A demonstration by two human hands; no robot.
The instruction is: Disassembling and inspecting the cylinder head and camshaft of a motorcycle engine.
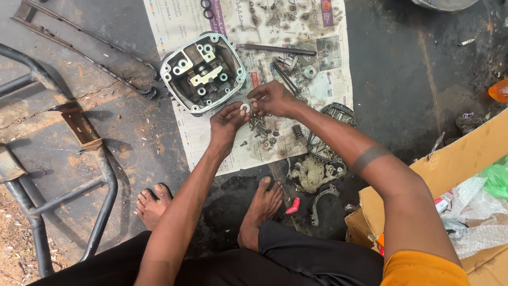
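My left hand (226,123) pinches a small round metal washer-like part (245,107) at its fingertips. My right hand (274,99) meets it from the right, fingers closed on the same small part or another piece touching it. Both hands hover over a greasy newspaper sheet (317,85) on the floor. Just beneath them lies a heap of small bolts, springs and washers (262,130). A silver engine head cover (202,72), open side up, rests on the paper just left of and beyond my hands.
A dark metal frame (103,175) stands at left. A black engine part (325,148), a dirty rag (309,173) and a curved metal piece (320,201) lie by my right foot. A cardboard box (455,159) with plastic bags sits at right. Long rods (275,49) lie further up the paper.
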